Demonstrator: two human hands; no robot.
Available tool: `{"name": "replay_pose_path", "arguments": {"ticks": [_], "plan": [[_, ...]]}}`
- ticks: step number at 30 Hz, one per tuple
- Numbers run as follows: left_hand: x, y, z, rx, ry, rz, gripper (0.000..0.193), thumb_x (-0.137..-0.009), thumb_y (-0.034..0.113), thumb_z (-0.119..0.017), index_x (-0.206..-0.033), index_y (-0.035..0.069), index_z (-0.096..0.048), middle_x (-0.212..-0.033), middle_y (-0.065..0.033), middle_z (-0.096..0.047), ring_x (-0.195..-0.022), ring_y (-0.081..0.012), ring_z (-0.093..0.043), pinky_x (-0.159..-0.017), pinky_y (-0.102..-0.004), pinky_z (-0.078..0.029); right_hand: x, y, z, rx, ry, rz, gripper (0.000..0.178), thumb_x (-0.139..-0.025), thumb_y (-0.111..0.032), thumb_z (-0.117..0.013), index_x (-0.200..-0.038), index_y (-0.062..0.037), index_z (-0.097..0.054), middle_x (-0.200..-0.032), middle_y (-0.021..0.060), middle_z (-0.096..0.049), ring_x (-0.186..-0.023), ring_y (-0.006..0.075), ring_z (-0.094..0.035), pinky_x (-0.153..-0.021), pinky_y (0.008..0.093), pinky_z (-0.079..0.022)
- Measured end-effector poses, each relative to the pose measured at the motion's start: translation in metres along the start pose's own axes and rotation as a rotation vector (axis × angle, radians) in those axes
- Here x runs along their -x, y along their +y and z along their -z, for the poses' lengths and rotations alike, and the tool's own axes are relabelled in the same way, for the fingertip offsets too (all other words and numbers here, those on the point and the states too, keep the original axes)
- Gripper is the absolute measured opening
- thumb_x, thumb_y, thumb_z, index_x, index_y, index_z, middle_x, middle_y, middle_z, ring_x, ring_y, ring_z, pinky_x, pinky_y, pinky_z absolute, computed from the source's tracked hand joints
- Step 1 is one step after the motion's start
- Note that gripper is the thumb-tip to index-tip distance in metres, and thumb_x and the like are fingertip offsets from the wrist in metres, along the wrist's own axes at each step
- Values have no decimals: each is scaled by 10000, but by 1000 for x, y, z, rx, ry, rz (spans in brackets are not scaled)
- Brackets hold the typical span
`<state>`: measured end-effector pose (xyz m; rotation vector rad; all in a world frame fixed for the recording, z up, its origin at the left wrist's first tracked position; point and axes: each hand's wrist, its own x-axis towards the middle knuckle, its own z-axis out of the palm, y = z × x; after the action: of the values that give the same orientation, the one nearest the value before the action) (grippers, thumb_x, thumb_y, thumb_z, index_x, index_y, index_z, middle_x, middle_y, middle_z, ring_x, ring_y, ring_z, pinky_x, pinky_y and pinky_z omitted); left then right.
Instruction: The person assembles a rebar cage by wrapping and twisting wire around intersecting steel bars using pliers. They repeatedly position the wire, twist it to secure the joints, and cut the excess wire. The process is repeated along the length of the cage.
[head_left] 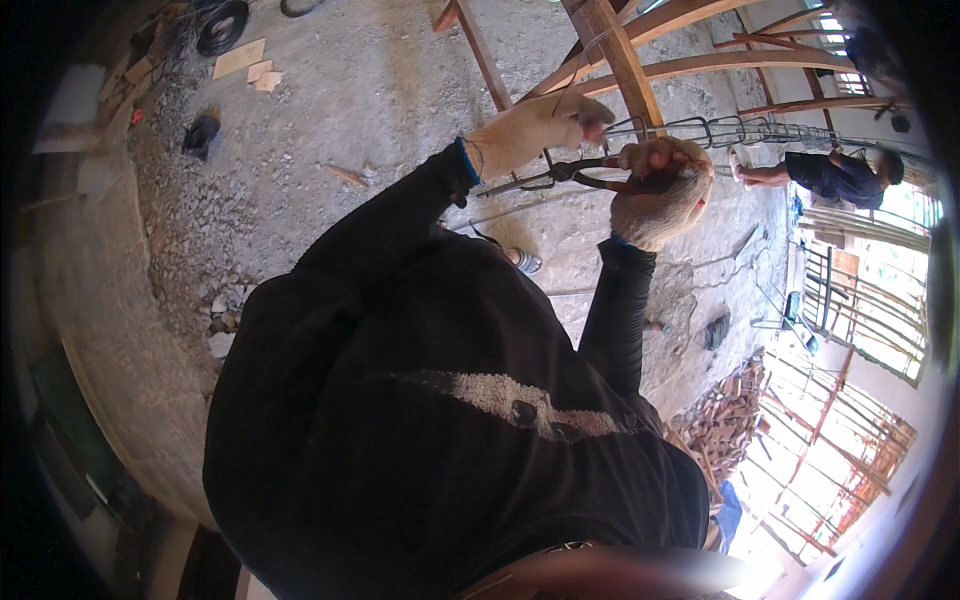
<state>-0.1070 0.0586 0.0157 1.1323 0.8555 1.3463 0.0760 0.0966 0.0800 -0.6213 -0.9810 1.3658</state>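
My right hand (665,195), in a pale knit work glove with bare fingertips, is closed around the handles of a pair of pincers (600,181). The dark jaws point left and rest at the steel bars of a rebar cage (700,130), which has bent square stirrups along it. Just above the pincers, my left hand (540,132), gloved the same way, has its fingers curled beside the bars. A thin wire (578,72) runs up from this hand toward the wooden post; the exact grip on it is partly hidden.
Wooden trestle beams (625,65) stand beyond my hands, by the cage. Another person (835,180) is farther along it at the right. Rubble (205,240) and a coil of black wire or hose (222,28) lie at left. Broken bricks (720,415) are piled at lower right.
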Motion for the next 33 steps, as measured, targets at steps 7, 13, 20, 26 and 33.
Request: {"name": "replay_pose_path", "arguments": {"ticks": [7,13,20,26,33], "plan": [[-1,12,23,-623,-300,-128,778,-781,107,-863,-1507,148,-585,-1496,-98,-593,-1371,-298,-568,-1141,-432,-475,-24,2,17,-42,-342,-111,508,-1000,-570,-664,-1054,-67,-620,-791,45,-531,-642,220,-516,-624,451,-502],[-21,11,27,-672,-380,-213,787,-808,87,-831,-1539,118,-542,-1442,-114,-603,-1322,-267,-602,-1008,-399,-544,-45,2,23,-156,-501,-247,464,-1011,-564,-666,-1005,-104,-610,-784,15,-532,-634,214,-504,-642,472,-511],[-57,10,11,-594,-646,19,567,-845,194,-831,-1347,23,-630,-1138,-89,-675,-1074,-183,-627,-896,-344,-532,-60,15,34,-185,-692,-366,456,-1004,-522,-698,-1063,-74,-639,-832,84,-604,-646,237,-534,-646,450,-526],[-70,-10,-22,-247,-706,135,274,-957,283,-793,-1124,70,-750,-879,-5,-646,-807,-130,-610,-725,-299,-501,-64,18,31,-222,-729,-353,475,-977,-497,-750,-1061,-44,-633,-865,118,-649,-713,258,-628,-633,438,-557],[-59,-37,-32,-166,-419,187,354,-941,408,-790,-902,57,-756,-654,0,-572,-634,-121,-560,-592,-318,-435,-26,-26,-25,258,-344,-60,276,-999,-266,-749,-1065,-34,-617,-837,115,-657,-726,257,-708,-698,443,-644]]}}
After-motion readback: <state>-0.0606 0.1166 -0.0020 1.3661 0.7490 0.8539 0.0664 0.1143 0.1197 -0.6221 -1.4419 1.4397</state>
